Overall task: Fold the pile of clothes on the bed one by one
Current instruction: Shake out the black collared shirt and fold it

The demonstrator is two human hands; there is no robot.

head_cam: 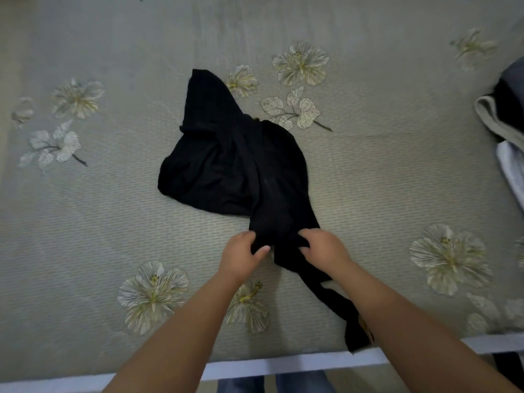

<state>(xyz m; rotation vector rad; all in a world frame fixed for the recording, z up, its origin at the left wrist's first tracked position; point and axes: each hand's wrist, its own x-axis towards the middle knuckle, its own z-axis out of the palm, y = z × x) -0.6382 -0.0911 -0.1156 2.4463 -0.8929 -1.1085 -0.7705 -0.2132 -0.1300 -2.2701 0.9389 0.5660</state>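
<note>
A crumpled black garment (232,163) lies bunched in the middle of the bed, with a narrow strip trailing toward the near edge under my right forearm. My left hand (241,255) pinches the garment's near edge, thumb and fingers curled into the cloth. Just to its right, my right hand (323,246) grips the same edge with curled fingers. The two hands are a short gap apart. A small yellowish tag shows near the trailing end.
The bed carries a grey-green sheet (113,208) printed with pale flowers. A pile of other clothes (507,120), grey, dark and white, sits at the right edge. The bed's pale near rim (283,364) runs along the bottom.
</note>
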